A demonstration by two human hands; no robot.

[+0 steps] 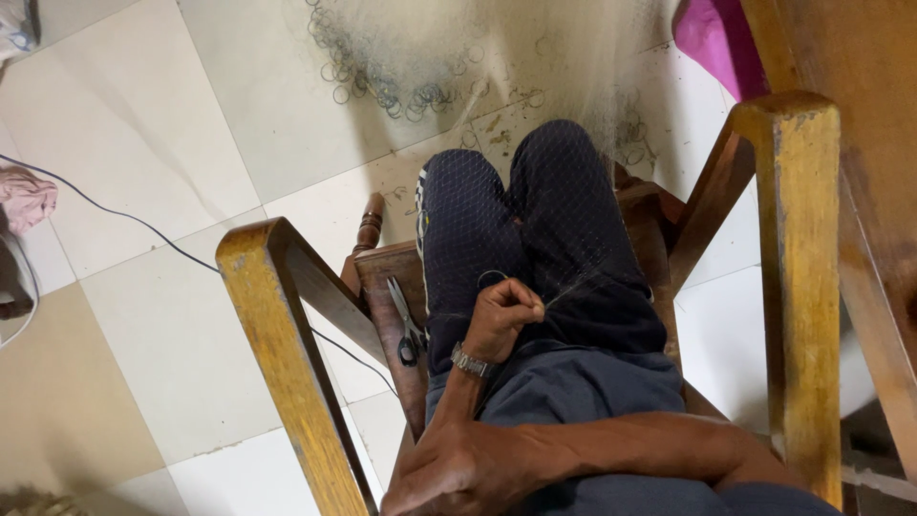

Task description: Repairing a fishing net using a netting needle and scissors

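Note:
I sit in a wooden chair with a fine fishing net (564, 205) draped over my dark-trousered legs. My left hand (504, 313), with a metal watch on its wrist, is closed, its fingertips pinching a strand of the net above my thigh. My right arm crosses my lap from the right. My right hand (458, 473) lies low at the bottom edge against my left forearm with its fingers curled; I cannot see whether it holds anything. A pair of scissors (407, 327) rests on the chair seat just left of my left hand.
Wooden chair arms rise at the left (277, 334) and right (798, 248). The net spreads onto the tiled floor, ending in a cluster of small rings (401, 81). A pink cloth (712, 38) lies top right, and a thin cable (143, 225) crosses the floor at left.

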